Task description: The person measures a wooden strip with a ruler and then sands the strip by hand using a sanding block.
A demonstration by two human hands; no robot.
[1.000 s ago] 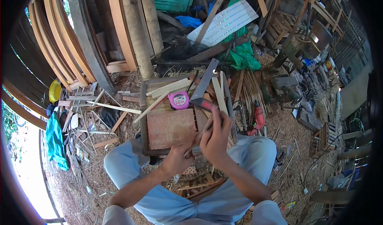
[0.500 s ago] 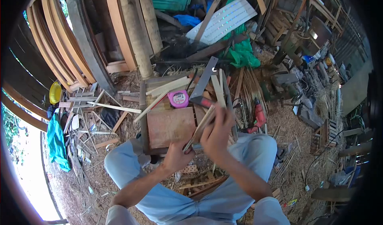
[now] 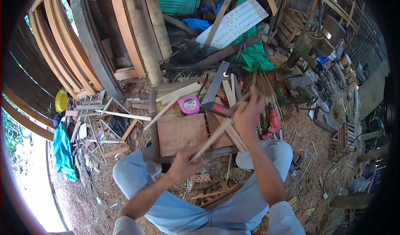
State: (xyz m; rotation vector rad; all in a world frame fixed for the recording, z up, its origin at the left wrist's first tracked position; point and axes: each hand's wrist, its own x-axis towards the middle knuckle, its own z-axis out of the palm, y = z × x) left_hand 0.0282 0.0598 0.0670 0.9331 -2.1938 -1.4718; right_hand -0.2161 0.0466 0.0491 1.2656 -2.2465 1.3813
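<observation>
My left hand is closed round the near end of a narrow wooden strip, which slants up to the right. At the strip's far end is my right hand, its fingers smeared by motion; whether they grip anything cannot be made out. Beneath lies a low wooden worktable with a flat reddish-brown board on it. Just beyond the strip rests a try square, its handle close to my right fingers. A pink tape measure sits to its left, among loose wooden strips.
A red power drill lies on the shavings right of the worktable. Wood offcuts and a teal cloth are at left. Tall curved timber frames lean behind them. A white perforated panel stands at the back.
My right hand has moved away along the strip, up and to the right, and away from my left hand. More of the strip shows between my hands. The view has shifted slightly.
</observation>
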